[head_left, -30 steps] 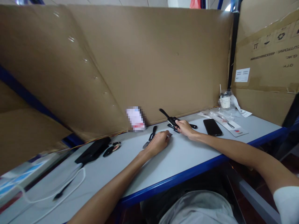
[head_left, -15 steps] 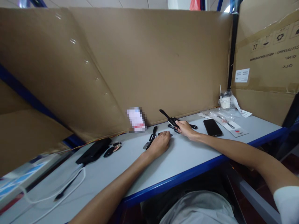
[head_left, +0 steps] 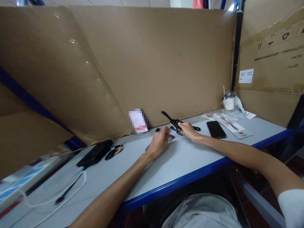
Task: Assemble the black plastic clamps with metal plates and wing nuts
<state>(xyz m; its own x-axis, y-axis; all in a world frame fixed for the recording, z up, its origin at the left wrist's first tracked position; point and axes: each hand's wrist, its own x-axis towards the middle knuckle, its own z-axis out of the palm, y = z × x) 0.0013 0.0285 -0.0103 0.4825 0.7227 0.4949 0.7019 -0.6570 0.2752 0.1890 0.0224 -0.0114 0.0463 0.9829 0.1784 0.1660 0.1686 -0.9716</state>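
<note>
My right hand (head_left: 187, 130) is closed on a black tool with a long handle (head_left: 167, 115), which points up and to the left over the table. Beneath and beside that hand lie other black handled pieces (head_left: 196, 128), partly covered. My left hand (head_left: 161, 139) is just to the left, fingers curled and pinched together. Whatever sits between its fingertips is too small to make out. A flat grey blade-like piece (head_left: 172, 138) lies on the table by those fingertips. More black pieces under the left hand are mostly hidden.
A phone (head_left: 216, 129) lies right of my hands, beside packaging (head_left: 241, 133) and a wrapped cup (head_left: 229, 103). A blurred-out upright device (head_left: 138, 121) leans against the cardboard wall (head_left: 152, 63). Keys (head_left: 114, 152), a black case (head_left: 95, 154) and white cables (head_left: 84, 180) lie left.
My left hand has lifted and drawn slightly back to the left, its fingers now pinched up off the grey piece. My right hand has stayed put with the black tool.
</note>
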